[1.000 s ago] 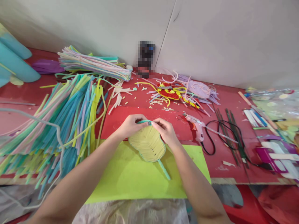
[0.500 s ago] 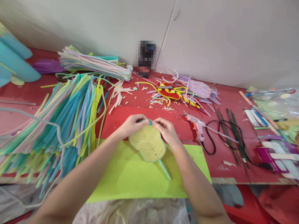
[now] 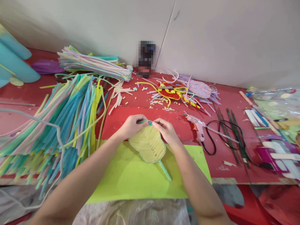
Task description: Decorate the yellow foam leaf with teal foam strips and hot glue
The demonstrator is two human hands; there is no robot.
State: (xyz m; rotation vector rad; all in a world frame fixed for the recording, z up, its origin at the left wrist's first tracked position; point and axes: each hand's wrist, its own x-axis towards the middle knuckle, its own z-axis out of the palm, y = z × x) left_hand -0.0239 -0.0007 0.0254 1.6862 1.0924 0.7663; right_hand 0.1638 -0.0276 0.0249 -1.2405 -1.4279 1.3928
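A yellow leaf shape (image 3: 147, 145) made of pipe cleaners, edged in teal green, lies tilted between my hands. Its green wrapped stem (image 3: 165, 170) points toward me over a lime-green sheet (image 3: 122, 181). My left hand (image 3: 134, 126) is closed on the upper left of the leaf's far edge. Thumb and fingers of my right hand (image 3: 165, 128) pinch the same far edge, close to the left fingertips. A bit of teal edging shows between the fingertips; the exact grip is partly hidden.
Bundles of coloured pipe cleaners (image 3: 70, 115) fill the left side. A pink glue gun (image 3: 198, 125) with a black cord lies at right. Yellow-handled scissors (image 3: 172, 90) and cut scraps lie beyond the red board (image 3: 117, 122). A white cable (image 3: 61, 150) crosses the left foreground.
Almost nothing differs. The fingertips have shifted slightly at the leaf's far edge, with a little more teal edging showing beside the left thumb.
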